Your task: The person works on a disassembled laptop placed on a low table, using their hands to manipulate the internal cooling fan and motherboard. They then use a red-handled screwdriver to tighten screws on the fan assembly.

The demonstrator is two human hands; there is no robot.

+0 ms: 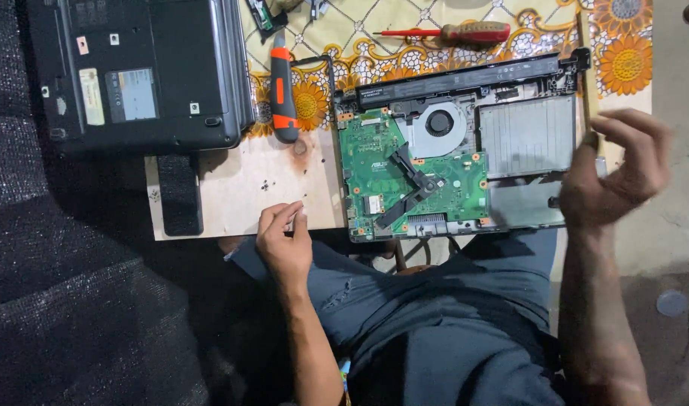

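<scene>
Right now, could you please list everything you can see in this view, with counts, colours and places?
Opened laptop: one, green board, round fan, grey panels; table right.
Closed laptop: one, black, underside up; upper left.
Screwdriver: one, orange and black handle; between the laptops.
Screwdriver: one, red handle; top centre.
Tablecloth: one, cream with orange flowers; table top.
Wooden board: one, pale; under the work.
Left hand: fingers pinched, at board edge.
Right hand: blurred, at opened laptop's right edge.
</scene>
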